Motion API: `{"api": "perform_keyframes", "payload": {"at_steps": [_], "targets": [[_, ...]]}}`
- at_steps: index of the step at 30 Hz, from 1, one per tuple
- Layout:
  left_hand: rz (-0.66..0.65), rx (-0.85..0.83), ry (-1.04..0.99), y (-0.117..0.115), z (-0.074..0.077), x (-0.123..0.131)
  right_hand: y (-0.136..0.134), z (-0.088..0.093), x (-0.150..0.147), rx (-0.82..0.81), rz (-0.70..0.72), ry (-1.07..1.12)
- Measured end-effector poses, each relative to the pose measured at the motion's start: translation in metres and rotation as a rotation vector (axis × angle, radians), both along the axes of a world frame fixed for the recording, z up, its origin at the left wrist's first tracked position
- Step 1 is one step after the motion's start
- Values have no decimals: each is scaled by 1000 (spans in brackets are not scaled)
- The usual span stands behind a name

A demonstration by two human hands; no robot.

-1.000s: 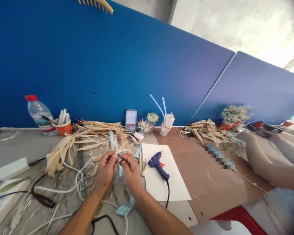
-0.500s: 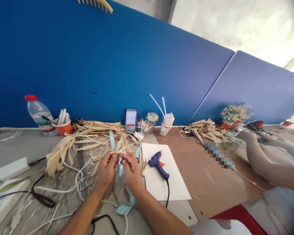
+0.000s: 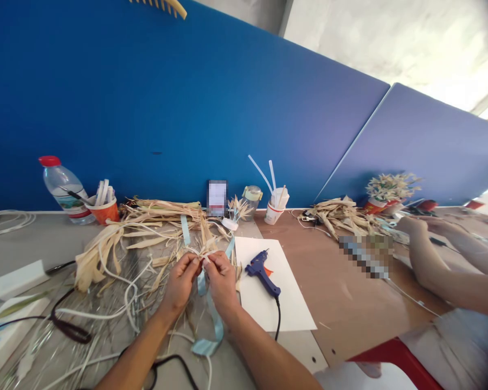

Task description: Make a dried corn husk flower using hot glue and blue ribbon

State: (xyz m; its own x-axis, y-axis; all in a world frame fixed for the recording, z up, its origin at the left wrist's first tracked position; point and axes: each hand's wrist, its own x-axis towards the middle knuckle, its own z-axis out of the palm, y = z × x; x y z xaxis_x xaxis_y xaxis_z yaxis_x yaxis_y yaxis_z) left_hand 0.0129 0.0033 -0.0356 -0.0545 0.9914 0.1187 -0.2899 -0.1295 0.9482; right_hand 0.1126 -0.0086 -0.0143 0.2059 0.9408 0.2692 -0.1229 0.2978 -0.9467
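My left hand (image 3: 183, 277) and my right hand (image 3: 223, 280) meet over the middle of the desk, fingertips almost touching. Between them they pinch a thin, pale corn husk strip (image 3: 204, 253); its ends are partly hidden by my fingers. A light blue ribbon (image 3: 217, 327) trails on the desk below and between my wrists. Dried corn husks (image 3: 98, 250) lie to the left and behind my hands. Right of them, a blue glue gun (image 3: 263, 272) rests on a sheet of white paper (image 3: 295, 311).
Along the blue partition stand a bottle (image 3: 67, 189), an orange cup (image 3: 104, 212), a phone, a lidded jar (image 3: 252, 201) and a white cup (image 3: 274, 215) with glue sticks. Cords and clear strips cover the left side. At far right, a co-worker's hands (image 3: 412, 227) work near husk flowers.
My fingers have shifted slightly to the right, and more of the pale strip shows between them. The co-worker's hands have moved a little.
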Motion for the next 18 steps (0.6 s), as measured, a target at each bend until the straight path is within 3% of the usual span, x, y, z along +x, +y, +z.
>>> {"api": "perform_keyframes", "payload": {"at_steps": [4, 11, 18], "targets": [[-85, -5, -41, 0, -2, -1, 4, -4, 2, -77, 103, 98], [-191, -66, -143, -4, 10, 0, 9, 3, 12, -254, 429, 401], [-238, -88, -165, -6, 17, 0, 9, 4, 15, -279, 484, 455]]}}
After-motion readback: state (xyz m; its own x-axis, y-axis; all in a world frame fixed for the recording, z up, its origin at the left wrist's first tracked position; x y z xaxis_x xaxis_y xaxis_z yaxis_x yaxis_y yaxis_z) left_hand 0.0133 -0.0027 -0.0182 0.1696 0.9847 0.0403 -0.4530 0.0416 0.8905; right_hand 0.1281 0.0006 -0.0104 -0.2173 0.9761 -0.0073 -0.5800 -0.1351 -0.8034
